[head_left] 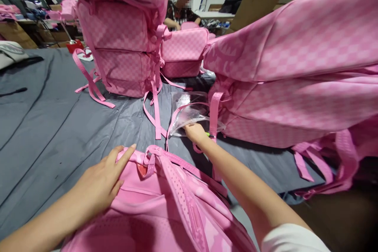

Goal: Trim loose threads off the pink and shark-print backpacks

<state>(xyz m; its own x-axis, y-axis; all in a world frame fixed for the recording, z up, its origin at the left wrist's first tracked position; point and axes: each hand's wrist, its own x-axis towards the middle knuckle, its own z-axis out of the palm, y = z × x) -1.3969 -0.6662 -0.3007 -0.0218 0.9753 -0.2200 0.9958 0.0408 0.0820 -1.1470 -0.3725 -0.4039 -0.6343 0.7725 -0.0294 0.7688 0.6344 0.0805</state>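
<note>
A pink backpack (141,212) stands unzipped right in front of me, with a small red patch (142,170) inside near its top loop. My left hand (103,177) grips the backpack's upper left edge, thumb on the inner side and index finger stretched over the rim. Beyond the backpack, my right hand (195,132) reaches into the mouth of a clear plastic bag (189,100) lying on the table. Its fingertips are hidden by the plastic and the hand itself. A bright green tip (209,135) shows beside my right wrist.
Stacked pink checkered backpacks stand at the back left (118,27) and on the right (289,67), their straps trailing over the dark table cover (59,126). Another pink backpack (184,47) stands farther back. Behind it, a co-worker (183,4) handles something pink.
</note>
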